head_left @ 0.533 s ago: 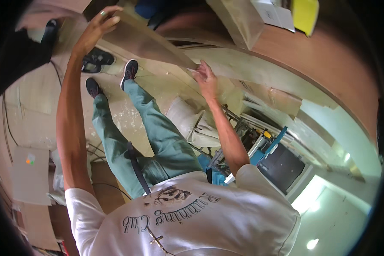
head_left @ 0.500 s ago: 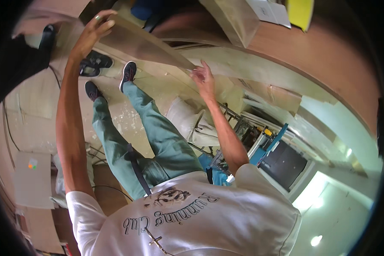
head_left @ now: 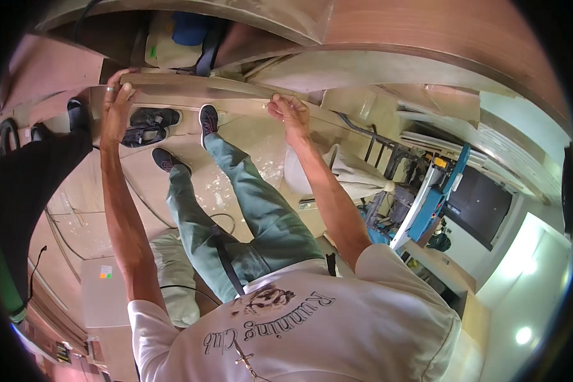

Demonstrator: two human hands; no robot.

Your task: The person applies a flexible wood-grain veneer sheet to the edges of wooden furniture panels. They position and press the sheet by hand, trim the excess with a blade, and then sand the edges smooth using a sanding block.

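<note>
A long, narrow wooden board (head_left: 200, 86) spans the gap between my two raised hands, in front of an open cabinet (head_left: 261, 19). My left hand (head_left: 116, 105) grips its left end, thumb on the near face and a ring on one finger. At the other end, my right hand (head_left: 290, 114) pinches the board between thumb and fingers. Its far face is hidden. Inside the cabinet opening, just beyond the board, sit a beige item (head_left: 175, 48) and a dark blue one (head_left: 190, 28).
A person in dark trousers (head_left: 35, 165) stands at my left. Black shoes (head_left: 149, 126) lie on the floor beyond my feet. At right are a white sack (head_left: 344, 169), a teal power saw (head_left: 430, 207) on a stand and stacked panels (head_left: 442, 137). A cable (head_left: 143, 200) crosses the floor.
The board has swung from a slant to nearly level across the view. My left hand came down and my right hand moved slightly left. The view has shifted, showing more of the other person.
</note>
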